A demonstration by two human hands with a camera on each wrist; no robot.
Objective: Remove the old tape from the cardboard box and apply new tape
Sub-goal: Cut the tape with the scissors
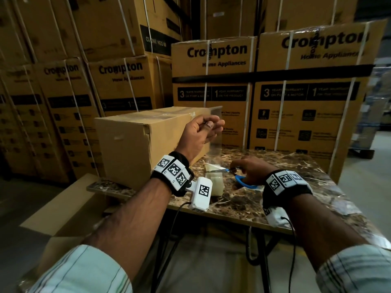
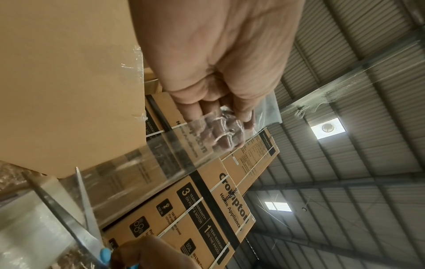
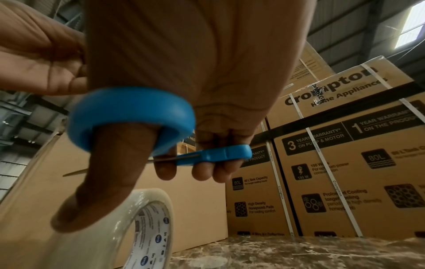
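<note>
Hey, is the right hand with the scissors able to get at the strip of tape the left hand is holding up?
Probably yes. The left hand holds the clear tape strip taut above the roll, and the scissors in the right hand sit open beside it, nothing between.

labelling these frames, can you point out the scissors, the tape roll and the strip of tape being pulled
scissors (image 3: 214, 154): right wrist view, blue handle.
tape roll (image 3: 128, 214): right wrist view, outer wound face.
strip of tape (image 2: 161, 160): left wrist view, middle of the stretched clear band.

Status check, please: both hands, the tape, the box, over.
Left hand pinches clear tape strip taut. Right hand grips blue scissors, blades open at strip near roll. Cardboard box unobstructed.
</note>
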